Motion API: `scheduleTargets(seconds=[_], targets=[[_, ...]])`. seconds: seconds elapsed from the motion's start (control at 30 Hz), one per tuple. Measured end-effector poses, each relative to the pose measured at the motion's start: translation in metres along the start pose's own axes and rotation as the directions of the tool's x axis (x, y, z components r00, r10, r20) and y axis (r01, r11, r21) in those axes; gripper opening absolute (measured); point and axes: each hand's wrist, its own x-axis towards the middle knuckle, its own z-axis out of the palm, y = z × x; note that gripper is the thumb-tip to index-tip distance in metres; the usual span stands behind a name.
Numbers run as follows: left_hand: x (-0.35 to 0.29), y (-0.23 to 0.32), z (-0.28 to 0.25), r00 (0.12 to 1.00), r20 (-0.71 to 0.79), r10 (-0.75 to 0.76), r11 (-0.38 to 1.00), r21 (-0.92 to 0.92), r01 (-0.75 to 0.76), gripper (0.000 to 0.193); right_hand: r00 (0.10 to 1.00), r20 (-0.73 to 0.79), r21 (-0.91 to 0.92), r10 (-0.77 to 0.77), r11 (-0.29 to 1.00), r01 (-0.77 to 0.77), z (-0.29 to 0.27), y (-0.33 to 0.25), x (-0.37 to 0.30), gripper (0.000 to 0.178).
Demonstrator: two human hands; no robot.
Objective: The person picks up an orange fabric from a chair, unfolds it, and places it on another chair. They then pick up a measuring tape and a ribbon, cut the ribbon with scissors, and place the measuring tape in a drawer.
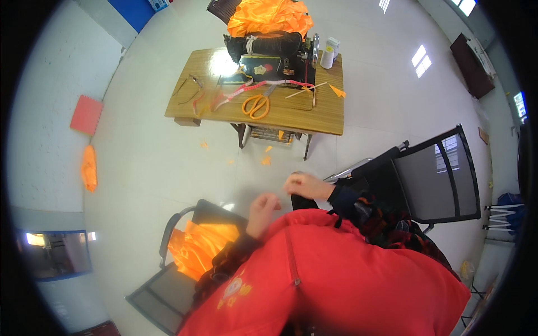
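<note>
Both hands are held close together in front of my red apron (336,263), away from the table. My left hand (264,213) is loosely curled, slightly blurred, with nothing visible in it. To its upper right, my right hand (307,186) also has its fingers bent inward, and nothing shows in it. Orange satin cloth (204,246) lies on a black chair beside my left forearm. Ahead stands a black sewing machine (269,47) on a wooden table (314,120), with more orange cloth (272,17) heaped behind it. Orange-handled scissors (256,106) lie on the near part of the tabletop.
A pink-and-white tape measure (246,88), a thin stick (305,89) and a white thread cone (327,57) are on the table. Orange scraps (266,161) dot the floor. A black mesh chair (431,179) stands at right. An orange bundle (88,168) is by the left wall.
</note>
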Motion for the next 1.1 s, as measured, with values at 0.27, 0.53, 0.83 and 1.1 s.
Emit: scheduleTargets(seconds=[0.27, 0.53, 0.83, 1.1], targets=[[0.104, 0.038, -0.038, 0.929, -0.356, -0.101, 0.991, -0.118, 0.063, 0.015, 0.578, -0.814, -0.279, 0.051, 0.839, -0.467, -0.254, 0.063, 0.071, 0.028], [0.201, 0.036, -0.11, 0.839, -0.544, 0.021, 0.983, 0.166, 0.082, 0.009, 0.524, -0.852, -0.418, 0.015, 0.584, -0.696, -0.317, 0.108, 0.094, 0.027], [0.247, 0.064, -0.161, 0.793, -0.608, -0.013, 0.96, 0.214, 0.179, 0.039, 0.499, -0.862, -0.333, 0.084, 0.648, -0.685, -0.32, 0.108, 0.078, 0.021], [0.285, 0.074, -0.184, 0.833, -0.51, 0.215, 0.922, 0.386, -0.001, 0.036, 0.466, -0.884, -0.17, 0.038, 0.902, -0.397, -0.265, 0.047, 0.067, 0.018]])
